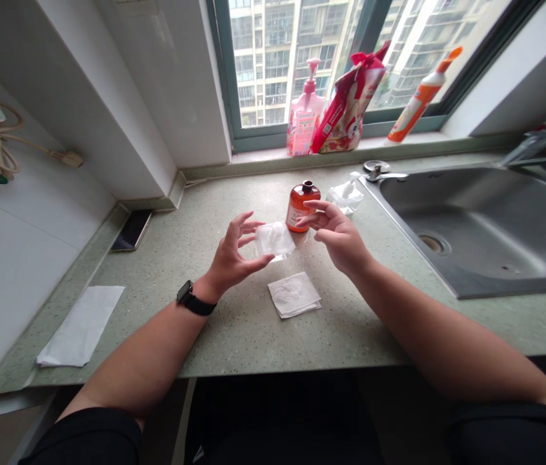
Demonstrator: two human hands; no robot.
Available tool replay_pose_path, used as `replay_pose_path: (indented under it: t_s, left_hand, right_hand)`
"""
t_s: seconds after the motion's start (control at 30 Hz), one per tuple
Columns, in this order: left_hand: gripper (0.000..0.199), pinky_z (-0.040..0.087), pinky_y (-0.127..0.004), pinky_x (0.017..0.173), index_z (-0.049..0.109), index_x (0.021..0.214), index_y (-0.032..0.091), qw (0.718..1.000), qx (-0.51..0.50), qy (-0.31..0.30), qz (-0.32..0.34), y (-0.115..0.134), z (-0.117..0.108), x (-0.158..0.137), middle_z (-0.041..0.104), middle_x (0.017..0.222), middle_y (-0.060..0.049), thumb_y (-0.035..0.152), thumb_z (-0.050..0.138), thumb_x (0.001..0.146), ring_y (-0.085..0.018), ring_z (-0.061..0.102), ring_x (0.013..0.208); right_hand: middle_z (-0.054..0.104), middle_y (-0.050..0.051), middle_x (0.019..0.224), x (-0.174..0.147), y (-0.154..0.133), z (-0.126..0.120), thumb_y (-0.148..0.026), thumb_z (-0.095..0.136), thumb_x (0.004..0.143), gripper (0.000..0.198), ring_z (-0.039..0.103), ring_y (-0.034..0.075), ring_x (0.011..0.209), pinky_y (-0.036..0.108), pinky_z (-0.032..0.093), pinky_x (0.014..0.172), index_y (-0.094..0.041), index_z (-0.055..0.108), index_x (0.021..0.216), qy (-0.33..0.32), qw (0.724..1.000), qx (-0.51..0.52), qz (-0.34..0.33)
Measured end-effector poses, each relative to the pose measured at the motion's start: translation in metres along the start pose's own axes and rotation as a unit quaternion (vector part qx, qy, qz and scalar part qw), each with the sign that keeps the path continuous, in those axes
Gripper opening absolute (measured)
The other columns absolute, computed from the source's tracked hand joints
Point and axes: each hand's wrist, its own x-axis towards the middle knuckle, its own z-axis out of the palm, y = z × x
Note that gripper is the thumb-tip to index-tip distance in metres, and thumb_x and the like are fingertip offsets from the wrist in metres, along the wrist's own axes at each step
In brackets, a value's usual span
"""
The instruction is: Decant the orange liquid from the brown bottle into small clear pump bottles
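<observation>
A clear, square-looking container (275,240) with something white and crumpled in or on it stands at the middle of the counter. My left hand (237,253), a black watch on its wrist, curves around its left side with thumb and fingers apart. Whether they touch it I cannot tell. Just behind stands an uncapped amber bottle (297,210) with a pale label. My right hand (338,236) is beside this bottle, its fingers spread and partly in front of it; no grip shows. Nearer me lies a folded white tissue (295,295).
A clear pump bottle (346,194) stands behind my right hand, beside the steel sink (486,226). At left lie a phone (132,230) and a white paper sheet (82,326). The windowsill holds a pink pump bottle (304,119), a red bag (350,106) and an orange-white bottle (418,103).
</observation>
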Motion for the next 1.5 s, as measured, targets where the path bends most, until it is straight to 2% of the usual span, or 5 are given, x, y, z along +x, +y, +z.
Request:
replay_pose_path:
  t_s: [0.37, 0.57, 0.93, 1.33, 1.5]
  left_hand:
    - [0.100, 0.065, -0.051, 0.107, 0.037, 0.164, 0.032, 0.997, -0.031, -0.059, 0.032, 0.002, 0.007, -0.003, 0.068, 0.142, -0.014, 0.032, 0.095, 0.082, -0.030, 0.069, 0.131]
    - [0.100, 0.065, -0.053, 0.106, 0.037, 0.163, 0.032, 0.998, -0.025, -0.051, 0.017, 0.003, 0.004, -0.001, 0.068, 0.143, -0.015, 0.034, 0.095, 0.082, -0.030, 0.070, 0.130]
    - [0.101, 0.064, -0.051, 0.107, 0.036, 0.164, 0.035, 0.994, -0.065, -0.087, 0.010, 0.005, 0.005, -0.002, 0.068, 0.143, -0.013, 0.029, 0.095, 0.082, -0.030, 0.070, 0.131]
    - [0.098, 0.066, -0.052, 0.104, 0.041, 0.159, 0.031, 0.998, -0.020, -0.054, 0.012, 0.003, 0.012, -0.004, 0.070, 0.139, -0.015, 0.035, 0.097, 0.079, -0.031, 0.072, 0.128]
    - [0.095, 0.066, -0.050, 0.104, 0.043, 0.158, 0.030, 0.999, -0.004, -0.042, 0.019, 0.004, 0.012, -0.004, 0.070, 0.139, -0.014, 0.035, 0.096, 0.080, -0.030, 0.072, 0.128]
  right_hand:
    - [0.073, 0.004, 0.143, -0.014, -0.004, 0.010, -0.015, 0.066, 0.085, 0.063, 0.069, 0.027, 0.135, 0.050, 0.057, 0.114, -0.037, 0.060, 0.143, -0.177, 0.983, -0.019, -0.044]
    - [0.078, 0.003, 0.123, -0.011, -0.002, 0.001, -0.024, 0.071, 0.093, 0.052, 0.067, 0.026, 0.137, 0.050, 0.051, 0.121, -0.036, 0.063, 0.143, -0.155, 0.986, -0.052, -0.044]
    - [0.072, 0.007, 0.136, -0.008, -0.006, 0.003, -0.045, 0.078, 0.095, 0.033, 0.066, 0.027, 0.133, 0.052, 0.053, 0.118, -0.035, 0.080, 0.126, -0.182, 0.955, -0.194, -0.127]
    - [0.078, 0.008, 0.113, -0.015, -0.007, 0.019, -0.047, 0.085, 0.089, 0.023, 0.072, 0.028, 0.115, 0.051, 0.059, 0.103, -0.027, 0.073, 0.093, -0.071, 0.961, -0.234, -0.131]
    - [0.077, 0.008, 0.108, -0.016, -0.004, 0.020, -0.049, 0.084, 0.090, 0.026, 0.072, 0.028, 0.112, 0.050, 0.059, 0.101, -0.027, 0.074, 0.100, -0.064, 0.964, -0.228, -0.122]
